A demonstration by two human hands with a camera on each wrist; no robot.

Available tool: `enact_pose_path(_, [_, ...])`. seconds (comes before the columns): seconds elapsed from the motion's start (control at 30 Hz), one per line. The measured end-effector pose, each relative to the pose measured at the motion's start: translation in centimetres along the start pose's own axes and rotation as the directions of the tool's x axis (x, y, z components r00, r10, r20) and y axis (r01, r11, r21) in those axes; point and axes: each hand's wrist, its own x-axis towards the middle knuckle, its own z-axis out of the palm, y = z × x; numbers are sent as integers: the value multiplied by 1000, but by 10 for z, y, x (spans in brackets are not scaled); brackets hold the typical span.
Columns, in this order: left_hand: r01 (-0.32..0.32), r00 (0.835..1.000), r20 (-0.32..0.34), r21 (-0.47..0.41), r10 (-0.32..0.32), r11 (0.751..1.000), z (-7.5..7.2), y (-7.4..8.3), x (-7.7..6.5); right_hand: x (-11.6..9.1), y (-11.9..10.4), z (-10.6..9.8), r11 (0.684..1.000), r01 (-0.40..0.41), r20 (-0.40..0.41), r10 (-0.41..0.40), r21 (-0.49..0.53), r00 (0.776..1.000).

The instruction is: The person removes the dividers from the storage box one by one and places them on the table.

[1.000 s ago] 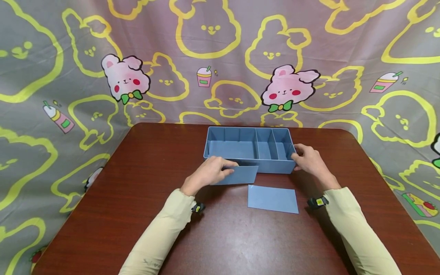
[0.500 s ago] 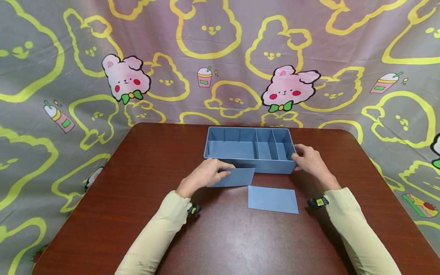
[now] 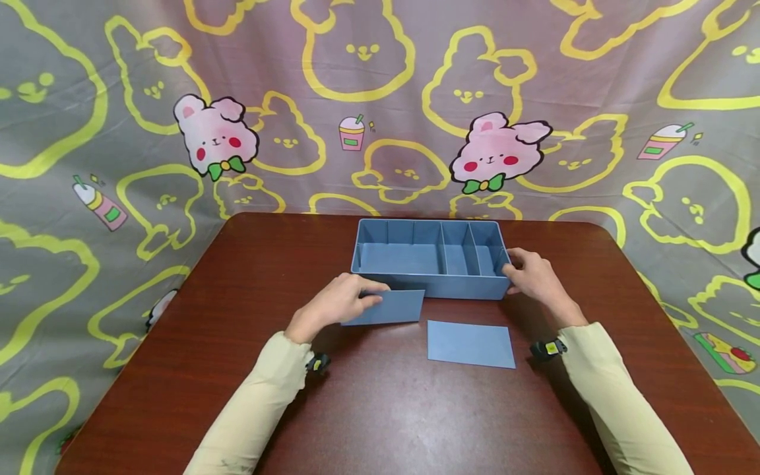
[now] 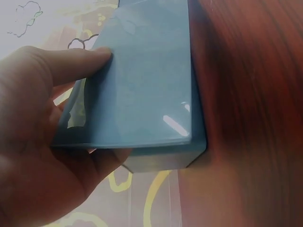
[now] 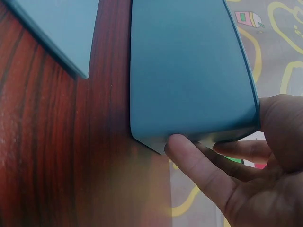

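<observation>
A blue storage box [image 3: 427, 286] with divided compartments stands at the back of the table. My left hand [image 3: 338, 305] pinches a flat blue divider panel [image 3: 400, 306] by its upper edge, thumb on the near face. The panel is tilted upright in front of the box's left part; in the left wrist view the panel [image 4: 142, 85] overlaps the box behind it. At the box's right end, my right hand [image 3: 534, 280] grips the end wall, its fingertips [image 5: 177, 142] against the outside. A second blue panel [image 3: 471, 344] lies flat on the table in front of the box.
Two dividers stand inside the box, making a wide left compartment and two narrow right ones. The dark brown wooden table [image 3: 380, 409] reaches back to a patterned cloth [image 3: 332, 178] close behind the box.
My left hand has moved left and slightly toward me with the panel, away from the box's front wall. The right hand, box and flat panel have stayed put.
</observation>
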Motion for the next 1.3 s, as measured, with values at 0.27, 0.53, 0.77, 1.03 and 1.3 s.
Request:
enact_pose_path(0.27, [36, 999, 24, 0, -36, 999, -8, -5, -4, 2, 1, 2, 1000, 5, -7, -5, -1, 1000])
enact_pose_path(0.53, [50, 997, 65, 11, -51, 999, -6, -10, -2, 2, 3, 3, 1000, 0, -5, 0, -5, 1000])
enact_pose_path(0.77, [68, 993, 101, -30, -65, 997, -4, -13, -4, 1, 2, 1, 1000, 5, -12, -5, -6, 1000])
enact_pose_path(1.03, [88, 984, 158, 3, -87, 996, 2, -16, -2, 0, 4, 3, 1000, 9, -11, -9, -5, 1000])
enact_pose_path(1.3, [93, 979, 171, 92, -108, 991, 6, -13, 3, 0, 4, 3, 1000, 9, -14, -9, -13, 1000])
